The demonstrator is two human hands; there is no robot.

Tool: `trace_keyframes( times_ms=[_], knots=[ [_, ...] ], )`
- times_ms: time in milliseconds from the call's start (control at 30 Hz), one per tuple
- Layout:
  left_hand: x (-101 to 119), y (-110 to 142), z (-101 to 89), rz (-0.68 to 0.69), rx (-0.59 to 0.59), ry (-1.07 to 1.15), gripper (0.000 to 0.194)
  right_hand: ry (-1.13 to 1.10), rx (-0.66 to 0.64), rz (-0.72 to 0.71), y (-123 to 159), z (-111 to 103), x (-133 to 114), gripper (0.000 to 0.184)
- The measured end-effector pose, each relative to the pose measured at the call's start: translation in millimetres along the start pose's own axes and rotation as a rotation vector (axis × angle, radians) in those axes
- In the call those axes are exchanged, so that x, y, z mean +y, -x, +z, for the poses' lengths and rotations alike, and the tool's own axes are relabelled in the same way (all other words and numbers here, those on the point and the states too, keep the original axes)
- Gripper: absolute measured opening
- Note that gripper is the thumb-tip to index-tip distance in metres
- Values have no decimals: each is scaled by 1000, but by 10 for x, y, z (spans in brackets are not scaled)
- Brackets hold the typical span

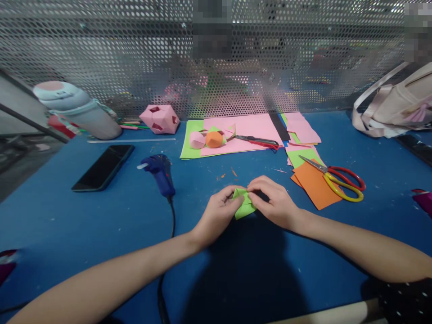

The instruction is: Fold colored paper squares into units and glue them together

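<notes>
A small piece of folded light-green paper (245,209) is held just above the blue table, between both hands. My left hand (221,209) grips its left side, thumb on top. At the upper right edge of the paper, my right hand (275,202) pinches it between thumb and fingers. Nearest on the right lie orange paper squares (315,189), with open-bladed scissors (329,173) with red and yellow handles resting on them. Tiny orange scraps (234,172) are scattered just beyond my hands.
A blue glue gun (162,175) with its cord stands left; a phone (104,167) lies beyond it. Further back are a bottle (81,112), a pink paper polyhedron (161,119), pink sheets (232,123) with paper pieces and a box cutter (258,140), and a bag (398,101) before a perforated metal panel (151,58).
</notes>
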State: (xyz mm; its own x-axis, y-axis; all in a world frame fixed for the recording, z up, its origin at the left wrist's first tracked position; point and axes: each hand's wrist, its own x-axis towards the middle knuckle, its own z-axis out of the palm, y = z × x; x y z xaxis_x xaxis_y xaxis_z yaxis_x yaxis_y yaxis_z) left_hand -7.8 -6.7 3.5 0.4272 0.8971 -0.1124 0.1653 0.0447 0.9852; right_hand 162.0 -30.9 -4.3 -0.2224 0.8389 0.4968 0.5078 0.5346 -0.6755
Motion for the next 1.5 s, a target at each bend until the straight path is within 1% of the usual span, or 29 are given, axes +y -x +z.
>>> trace_keyframes(
  times_ms=[33,133,267,467,667,833,1100,1333,1433,1500],
  knots=[
    [2,2,2,2,4,4,20,2,-13,47,-5,-3,-2,10],
    [-3,7,8,0,35,3,19,15,-54,164,-8,1,9,15],
    [-29,3,13,-16,72,-31,20,-12,-53,222,-2,30,30,8],
    [-28,-1,18,-30,89,-55,19,-35,-50,226,2,44,24,6],
    [-35,2,5,-13,65,-53,17,-25,-57,247,11,40,23,8],
    [-44,6,5,-28,70,-55,17,-29,-64,253,14,40,27,7],
    [-29,12,20,-48,74,-66,20,13,-54,170,13,16,11,12],
    [-18,11,23,-59,67,-71,20,-15,-96,238,-7,4,3,12],
    [-23,4,29,-51,74,-92,21,-15,-106,209,-20,-1,-3,9],
    [-28,1,33,-48,71,-107,21,-15,-104,184,-20,-2,-8,11]
  ],
)
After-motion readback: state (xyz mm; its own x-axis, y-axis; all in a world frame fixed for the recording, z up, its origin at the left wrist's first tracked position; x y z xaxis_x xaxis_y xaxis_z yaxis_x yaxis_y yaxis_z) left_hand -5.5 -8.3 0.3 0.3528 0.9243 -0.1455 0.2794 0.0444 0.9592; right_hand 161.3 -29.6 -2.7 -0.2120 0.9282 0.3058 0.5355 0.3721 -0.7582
